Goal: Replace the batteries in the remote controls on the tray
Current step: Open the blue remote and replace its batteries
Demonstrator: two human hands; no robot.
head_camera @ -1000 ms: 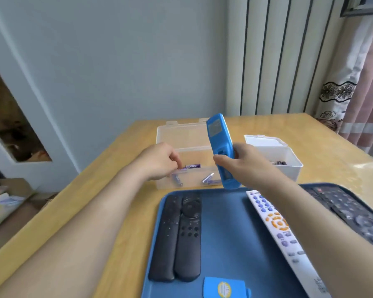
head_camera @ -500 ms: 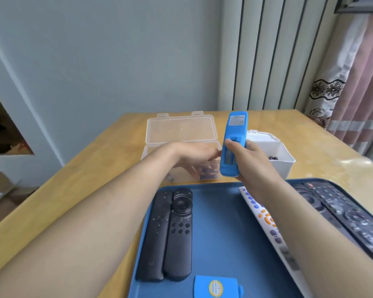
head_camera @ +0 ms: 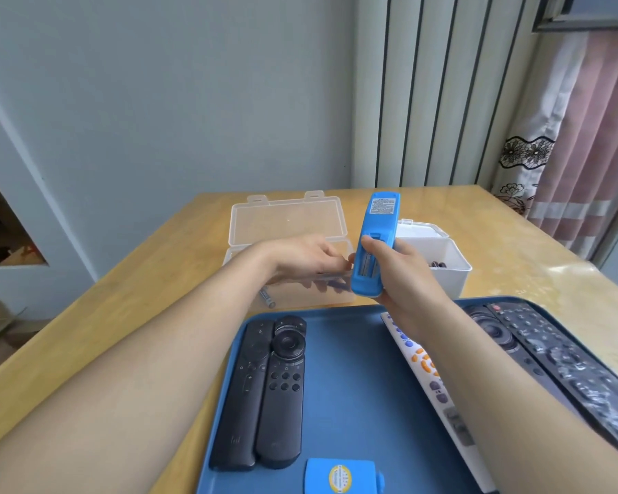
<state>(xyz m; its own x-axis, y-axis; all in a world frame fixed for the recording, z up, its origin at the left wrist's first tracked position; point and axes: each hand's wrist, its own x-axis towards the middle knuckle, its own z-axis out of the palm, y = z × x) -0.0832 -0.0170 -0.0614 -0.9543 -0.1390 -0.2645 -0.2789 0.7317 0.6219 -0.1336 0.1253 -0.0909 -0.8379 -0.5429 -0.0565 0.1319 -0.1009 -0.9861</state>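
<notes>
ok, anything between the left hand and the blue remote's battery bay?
Nothing visible. The battery bay is uncovered, left hand close beside it; the cover lies on the tray. Only the thumb of the right hand overlaps the bay's top end.

the blue remote [head_camera: 377,244] stands nearly upright at the frame's centre, label side toward the camera, its battery bay open, gripped low by the right hand [head_camera: 404,279]. its blue cover [head_camera: 341,475] lies at the bottom edge on the blue tray [head_camera: 354,386]. two black remotes [head_camera: 282,404] lie side by side at the tray's left, a white remote [head_camera: 427,369] right of centre, dark remotes [head_camera: 564,361] at far right.
</notes>
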